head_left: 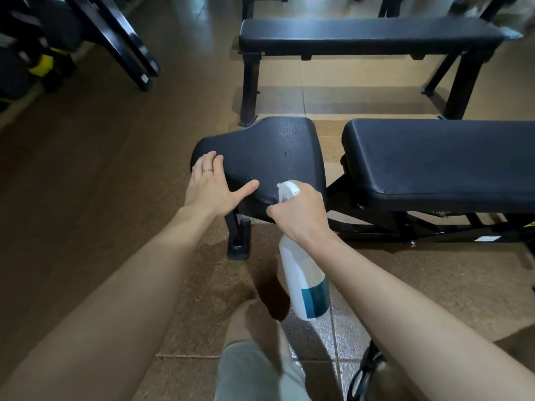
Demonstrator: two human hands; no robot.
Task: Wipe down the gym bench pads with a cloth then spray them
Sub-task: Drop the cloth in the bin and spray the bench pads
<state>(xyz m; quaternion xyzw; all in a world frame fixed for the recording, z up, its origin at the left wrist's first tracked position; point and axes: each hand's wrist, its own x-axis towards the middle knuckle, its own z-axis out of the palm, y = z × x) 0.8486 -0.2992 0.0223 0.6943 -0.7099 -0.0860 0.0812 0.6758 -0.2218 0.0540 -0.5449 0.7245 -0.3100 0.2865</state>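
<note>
A black seat pad (278,149) of the near bench sits in the middle of the view, with the long back pad (440,157) to its right. My left hand (212,186) rests flat on the seat pad's left edge, fingers straight, thumb spread across the pad. My right hand (301,212) grips the neck of a white spray bottle (304,279) with a teal label. The bottle's nozzle points at the seat pad's near edge. No cloth is in view.
A second flat bench (370,36) stands behind, across a strip of tiled floor. Black machine frame bars (121,44) and yellow-marked equipment (43,65) stand at upper left. The bench's black steel frame (376,215) runs low to the right. My knee (254,342) is below.
</note>
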